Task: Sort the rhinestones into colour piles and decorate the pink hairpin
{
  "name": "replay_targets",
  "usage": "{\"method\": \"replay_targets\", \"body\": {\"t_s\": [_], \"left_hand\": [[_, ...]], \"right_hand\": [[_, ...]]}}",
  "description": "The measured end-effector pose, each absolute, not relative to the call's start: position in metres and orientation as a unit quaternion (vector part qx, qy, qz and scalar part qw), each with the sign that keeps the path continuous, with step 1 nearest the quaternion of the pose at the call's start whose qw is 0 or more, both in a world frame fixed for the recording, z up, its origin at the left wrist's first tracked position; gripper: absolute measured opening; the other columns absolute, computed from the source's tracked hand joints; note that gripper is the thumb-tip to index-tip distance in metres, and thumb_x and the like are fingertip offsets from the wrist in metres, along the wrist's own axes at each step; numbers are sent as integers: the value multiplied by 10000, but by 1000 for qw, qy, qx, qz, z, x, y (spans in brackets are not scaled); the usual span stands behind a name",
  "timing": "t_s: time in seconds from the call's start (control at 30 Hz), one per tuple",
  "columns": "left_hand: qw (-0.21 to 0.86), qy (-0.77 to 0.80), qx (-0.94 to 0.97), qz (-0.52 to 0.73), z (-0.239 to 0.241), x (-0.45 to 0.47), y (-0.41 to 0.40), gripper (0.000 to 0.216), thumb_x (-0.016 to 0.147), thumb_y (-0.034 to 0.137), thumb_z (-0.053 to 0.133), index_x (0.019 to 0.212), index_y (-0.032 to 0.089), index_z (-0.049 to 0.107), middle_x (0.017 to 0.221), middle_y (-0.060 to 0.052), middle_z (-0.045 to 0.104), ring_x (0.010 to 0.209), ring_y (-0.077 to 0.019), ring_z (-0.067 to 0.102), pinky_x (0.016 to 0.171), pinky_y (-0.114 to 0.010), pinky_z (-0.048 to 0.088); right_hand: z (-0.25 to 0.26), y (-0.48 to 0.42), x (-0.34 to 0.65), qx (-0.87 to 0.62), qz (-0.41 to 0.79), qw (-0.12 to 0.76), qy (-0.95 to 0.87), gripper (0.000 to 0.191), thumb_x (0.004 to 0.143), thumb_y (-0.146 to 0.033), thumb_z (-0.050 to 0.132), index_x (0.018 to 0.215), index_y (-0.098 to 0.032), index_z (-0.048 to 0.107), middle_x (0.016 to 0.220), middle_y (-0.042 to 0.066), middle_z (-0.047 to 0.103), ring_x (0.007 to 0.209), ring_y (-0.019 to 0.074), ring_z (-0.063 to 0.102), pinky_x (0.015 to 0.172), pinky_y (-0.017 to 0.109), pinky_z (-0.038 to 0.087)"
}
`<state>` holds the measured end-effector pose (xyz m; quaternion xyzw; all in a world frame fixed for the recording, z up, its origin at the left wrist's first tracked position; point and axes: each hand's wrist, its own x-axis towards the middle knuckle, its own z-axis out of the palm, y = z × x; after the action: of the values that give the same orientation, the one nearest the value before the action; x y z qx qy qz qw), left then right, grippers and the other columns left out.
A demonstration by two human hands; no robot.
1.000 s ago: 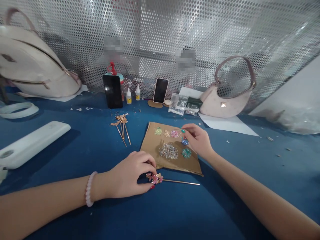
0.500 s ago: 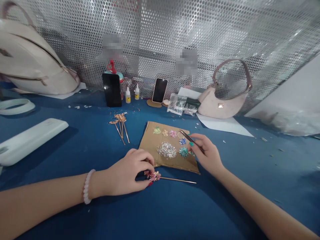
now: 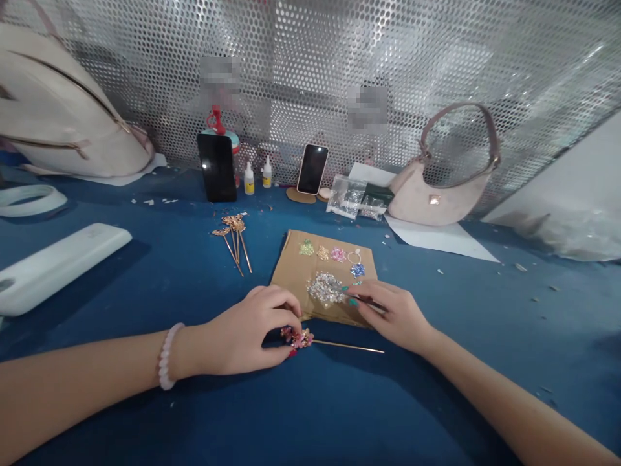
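My left hand [image 3: 262, 330] pinches the flowered head of a hairpin [image 3: 301, 338] between thumb and fingers; its thin gold stick points right along the blue table. The head carries pink and red flowers. In my right hand [image 3: 392, 314] is a pair of dark tweezers [image 3: 361, 299], its tips at the pile of silvery rhinestones [image 3: 324, 288]. That pile lies on a piece of cardboard [image 3: 290, 264]. Small heaps of green [image 3: 306, 247], gold [image 3: 323, 253], pink [image 3: 338, 255] and blue stones [image 3: 358, 270] sit along its far side. The right fingers mostly hide a teal heap.
Several gold hairpins [image 3: 235, 236] lie behind my left hand. At the back stand a black phone [image 3: 217, 168], two glue bottles [image 3: 249, 180], a second phone [image 3: 313, 169], plastic bags [image 3: 347, 196] and a handbag [image 3: 436, 194]. A white elongated device [image 3: 68, 268] lies left.
My right hand has moved left and nearer with the tweezers, from near the blue and teal heaps to the silvery pile. My left hand keeps its hold on the hairpin.
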<state>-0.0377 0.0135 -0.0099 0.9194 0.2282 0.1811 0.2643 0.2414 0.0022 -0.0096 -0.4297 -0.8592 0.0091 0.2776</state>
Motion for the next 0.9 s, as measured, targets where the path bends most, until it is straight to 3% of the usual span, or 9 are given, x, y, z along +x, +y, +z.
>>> {"method": "replay_targets", "body": {"t_s": [0.27,0.4,0.57,0.9], "left_hand": [[272,225,918,182,-8,-37,14,89,818,184,580,888,211,628,1047,-48,557,1007,-202,517,918,-362,381],[276,222,918,179,-8,-38,14,104,820,184,578,903,222,629,1064,-44,560,1030,-203,509,950,-369,359],[275,220,918,182,-10,-38,14,92,825,196,567,888,214,632,1072,-53,564,1033,-212,506,955,-378,352],[273,211,921,182,-13,-37,15,120,826,172,558,911,213,633,1072,-47,560,1027,-205,516,914,-374,347]], "right_hand": [[-7,1,230,-440,72,344,-827,127,796,-211,569,764,-232,690,723,16,731,658,156,691,612,272,567],[-9,2,232,-502,99,373,-774,148,769,-222,577,877,-221,679,745,28,734,646,160,691,594,278,577],[-8,2,232,-499,89,346,-789,95,769,-248,580,747,-232,672,762,33,730,686,176,689,605,290,574],[-3,7,223,-474,48,304,-825,155,810,-227,558,740,-246,695,729,7,727,680,172,687,614,300,559]]}}
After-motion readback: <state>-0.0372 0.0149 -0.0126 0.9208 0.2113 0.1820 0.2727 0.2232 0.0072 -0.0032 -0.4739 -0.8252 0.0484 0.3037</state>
